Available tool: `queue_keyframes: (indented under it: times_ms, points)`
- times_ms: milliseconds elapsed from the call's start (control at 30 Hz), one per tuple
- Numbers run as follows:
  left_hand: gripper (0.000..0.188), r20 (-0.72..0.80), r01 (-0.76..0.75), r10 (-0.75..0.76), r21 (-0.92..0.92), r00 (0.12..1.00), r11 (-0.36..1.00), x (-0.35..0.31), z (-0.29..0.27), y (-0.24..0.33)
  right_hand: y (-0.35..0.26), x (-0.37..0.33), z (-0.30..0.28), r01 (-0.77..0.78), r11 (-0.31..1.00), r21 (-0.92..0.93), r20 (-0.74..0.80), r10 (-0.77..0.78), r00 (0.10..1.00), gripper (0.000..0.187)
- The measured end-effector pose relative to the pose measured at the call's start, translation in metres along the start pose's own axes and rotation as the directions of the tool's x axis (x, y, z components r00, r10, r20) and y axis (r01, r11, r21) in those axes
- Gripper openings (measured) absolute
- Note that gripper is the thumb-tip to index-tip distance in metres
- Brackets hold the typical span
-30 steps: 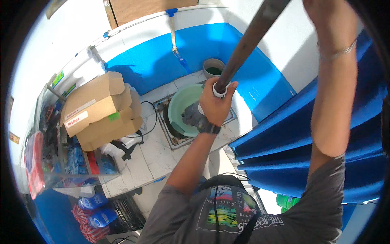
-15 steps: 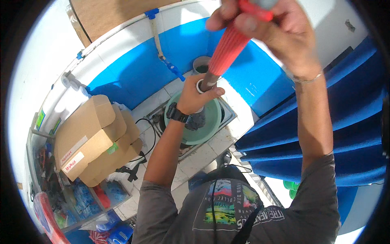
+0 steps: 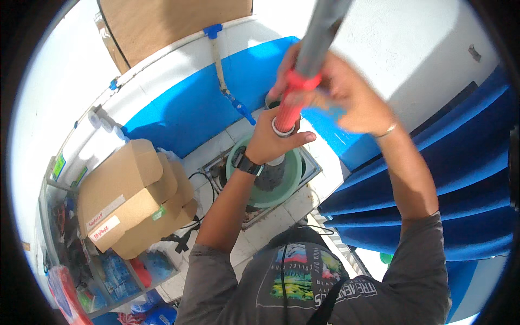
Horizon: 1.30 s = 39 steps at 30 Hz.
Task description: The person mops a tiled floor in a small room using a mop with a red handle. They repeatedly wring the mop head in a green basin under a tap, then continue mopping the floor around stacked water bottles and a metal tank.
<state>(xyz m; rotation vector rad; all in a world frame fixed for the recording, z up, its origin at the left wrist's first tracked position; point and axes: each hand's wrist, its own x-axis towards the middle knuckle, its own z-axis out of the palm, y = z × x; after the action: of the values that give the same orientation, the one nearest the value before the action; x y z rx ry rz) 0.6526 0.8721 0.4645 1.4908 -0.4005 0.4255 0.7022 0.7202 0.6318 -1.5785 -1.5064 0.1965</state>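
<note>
Your left hand [image 3: 273,138] is clamped round the ring [image 3: 281,134], red grip [image 3: 288,115] poking out, over the basin [image 3: 293,181] right of the box [image 3: 127,203]. Your right hand [image 3: 352,95] by the grip: blurry, can't tell if fingers are closed.

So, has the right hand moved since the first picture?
Yes. Against the blue wall tap, the right hand has come lower and further left, nearer it.
</note>
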Motion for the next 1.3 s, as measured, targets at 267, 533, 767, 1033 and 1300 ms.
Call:
queue_keyframes:
  times_ms: [267,533,767,1033,1300]
  points:
    - [0.039,0.174,0.079,-0.087,0.053,0.981,0.995,0.008,-0.012,0.000,0.019,-0.005,-0.010,0.034,0.971,0.238,0.021,-0.040,0.999,0.031]
    - [0.028,-0.062,0.049,-0.051,-0.044,0.997,0.998,-0.003,0.000,-0.013,0.047,-0.019,0.016,-0.153,0.976,0.158,0.038,0.149,0.988,0.032]
    - [0.026,-0.170,0.069,-0.031,0.228,0.985,0.971,-0.020,-0.001,-0.032,0.049,-0.025,0.047,-0.137,0.988,-0.068,-0.298,0.111,0.948,0.047]
    - [0.036,-0.222,-0.026,0.082,0.245,0.971,0.969,-0.030,0.011,-0.034,0.038,-0.030,0.056,-0.294,0.950,-0.104,-0.477,0.211,0.853,0.053]
    - [0.035,0.171,0.044,-0.041,-0.015,0.984,0.999,-0.024,0.005,-0.027,0.068,-0.011,0.027,0.127,0.911,0.392,0.149,-0.200,0.968,0.040]
